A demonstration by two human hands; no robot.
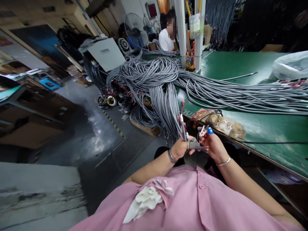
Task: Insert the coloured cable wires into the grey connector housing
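My left hand [181, 148] is closed around the ends of several grey cables [183, 127], whose stripped tips show thin coloured wires above the fist. Grey covers sit on some of its fingers. Beside it, fine loose wires [204, 148] fan out toward the other hand. My right hand [215, 147], with a blue cover on the thumb, pinches a small pale pink clip-like tool [203, 131]; its exact kind is unclear. Both hands are close together in front of the bench edge, with a narrow gap between them.
A large heap of grey cables [154, 72] drapes over the green bench [264, 125]. A tape-wrapped block [222, 123] lies at the bench edge. Farther back are a white post [181, 32], a plastic bag [291, 65] and a seated person [166, 38].
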